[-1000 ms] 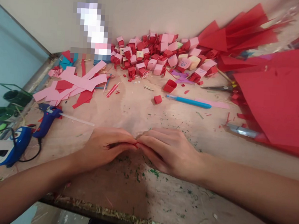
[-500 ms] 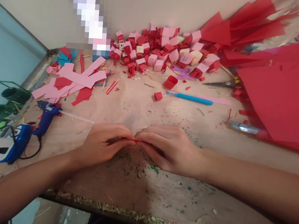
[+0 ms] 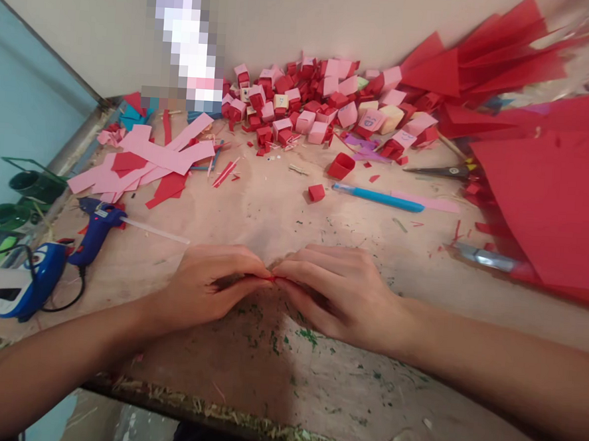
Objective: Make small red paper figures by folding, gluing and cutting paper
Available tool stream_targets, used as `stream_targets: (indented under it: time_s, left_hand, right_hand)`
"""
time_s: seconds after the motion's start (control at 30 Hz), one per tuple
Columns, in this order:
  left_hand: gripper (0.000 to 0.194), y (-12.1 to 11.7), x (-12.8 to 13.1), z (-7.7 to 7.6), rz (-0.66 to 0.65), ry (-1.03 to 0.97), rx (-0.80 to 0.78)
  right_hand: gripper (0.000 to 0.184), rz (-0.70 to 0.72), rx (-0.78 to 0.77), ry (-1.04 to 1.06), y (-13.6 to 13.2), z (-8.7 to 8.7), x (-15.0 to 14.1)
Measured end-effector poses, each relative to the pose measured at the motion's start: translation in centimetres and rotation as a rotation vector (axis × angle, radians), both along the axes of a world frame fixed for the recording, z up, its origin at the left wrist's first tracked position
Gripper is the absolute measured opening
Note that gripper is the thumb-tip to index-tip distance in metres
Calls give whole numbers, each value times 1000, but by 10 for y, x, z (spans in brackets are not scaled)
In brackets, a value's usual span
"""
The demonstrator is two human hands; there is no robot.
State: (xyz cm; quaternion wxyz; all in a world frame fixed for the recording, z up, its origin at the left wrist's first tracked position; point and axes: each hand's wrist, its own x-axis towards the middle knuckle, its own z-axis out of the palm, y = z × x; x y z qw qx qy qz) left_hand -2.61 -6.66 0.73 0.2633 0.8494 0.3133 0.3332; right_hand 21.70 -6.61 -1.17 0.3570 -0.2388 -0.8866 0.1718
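Note:
Over the front middle of the wooden table, my left hand [image 3: 221,279] and my right hand [image 3: 338,286] meet fingertip to fingertip. Both pinch a small piece of red paper [image 3: 273,279], of which only a thin sliver shows; the rest is hidden by the fingers. Beyond them lie a small folded red paper piece [image 3: 316,193] and a larger red paper ring [image 3: 341,165]. A blue pen [image 3: 380,197] rests just right of these. Off to the left of my left hand is a blue glue gun [image 3: 97,225] with a clear glue stick in it.
Pink and red paper boxes [image 3: 305,121] are heaped against the back wall. Pink paper strips [image 3: 149,155] lie back left. Scissors [image 3: 447,170], a box cutter [image 3: 486,257] and red paper sheets [image 3: 565,204] occupy the right. The table's rough front edge [image 3: 213,408] runs below my forearms.
The whole view has shifted slightly, so the scene sits a little farther right. My hands keep the same pinch on the red paper.

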Motion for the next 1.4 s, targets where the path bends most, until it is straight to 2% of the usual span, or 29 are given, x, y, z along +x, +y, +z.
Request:
stream_targets:
  time_s: [0.2,0.4,0.73,1.0,1.4]
  left_hand:
    - [9,-1,-1,-1,10,-5,-29]
    - [7,-3,-4,-5,49,-70,-38]
    - [11,-8,-5,0,73,94,109]
    - [10,-6,-5,-7,61,62,288]
    - [14,-2,-3,-15,14,-29,265]
  right_hand:
    - [13,24,-31,-1,0,0,1]
    - [13,71,3,38,1,-2,1]
    - [12,52,50,3,0,-2,2]
    - [11,37,50,-63,0,1,2]
    - [8,-1,110,-56,0,5,0]
